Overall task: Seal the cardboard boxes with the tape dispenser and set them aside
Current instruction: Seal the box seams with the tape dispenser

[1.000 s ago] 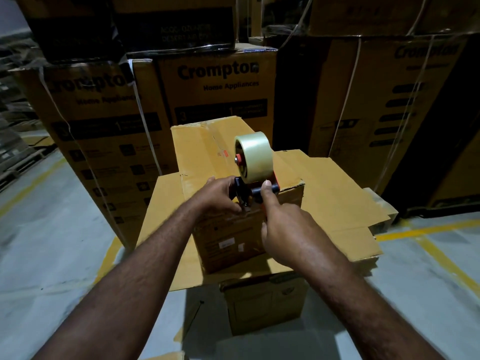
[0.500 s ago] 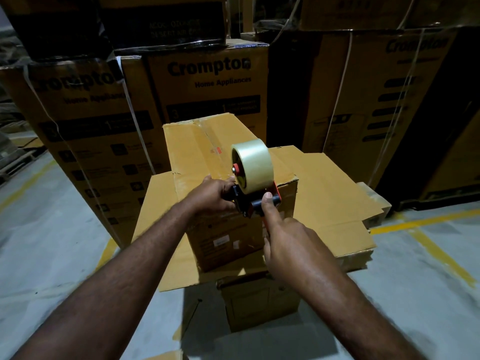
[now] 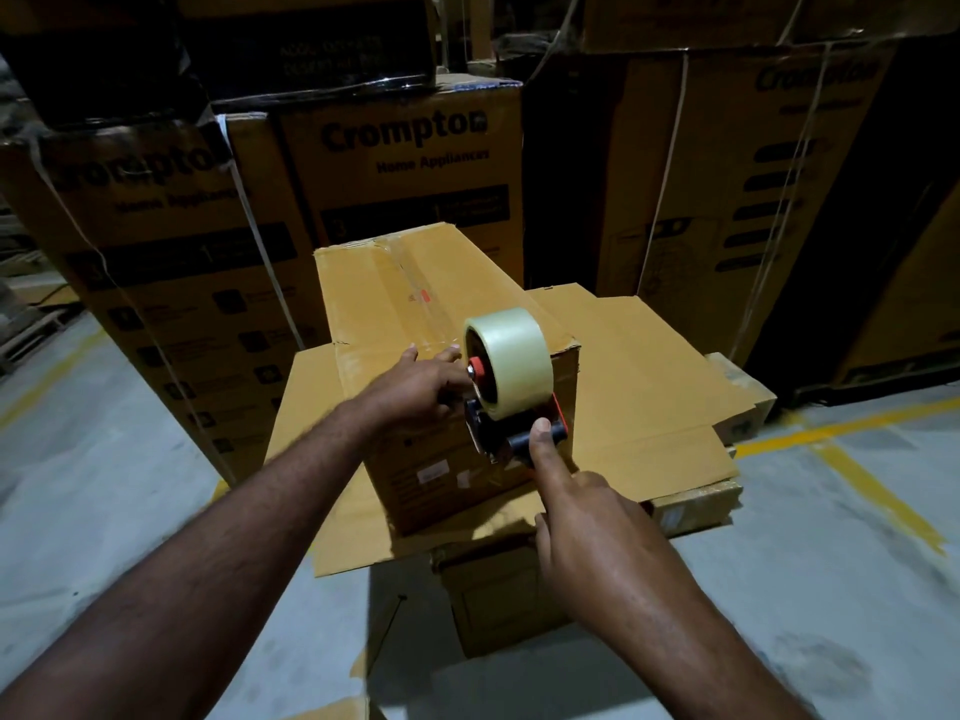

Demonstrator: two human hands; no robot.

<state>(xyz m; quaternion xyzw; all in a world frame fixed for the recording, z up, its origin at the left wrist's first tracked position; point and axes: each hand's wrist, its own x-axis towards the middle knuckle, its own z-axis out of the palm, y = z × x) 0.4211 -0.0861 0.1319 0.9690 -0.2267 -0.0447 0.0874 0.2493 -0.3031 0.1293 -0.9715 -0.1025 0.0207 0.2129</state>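
Observation:
A closed cardboard box [image 3: 395, 304] with a strip of clear tape along its top seam sits on a flat cardboard sheet [image 3: 649, 381]. The tape dispenser [image 3: 511, 361], black and red with a roll of clear tape, stands at the box's near top edge. My right hand [image 3: 587, 517] grips its black handle, with the thumb on top. My left hand [image 3: 415, 392] lies on the box top just left of the roll, its fingers stretched forward onto the taped seam.
The sheet rests on a smaller carton [image 3: 498, 600] on the grey concrete floor. Tall printed cartons [image 3: 405, 163] are stacked close behind and on both sides. Yellow floor lines [image 3: 857, 485] run at the right. Open floor lies to the left and right.
My left hand has gone from curling at the dispenser's front to lying with its fingers stretched out on the box top. The dispenser has tipped slightly toward the near edge.

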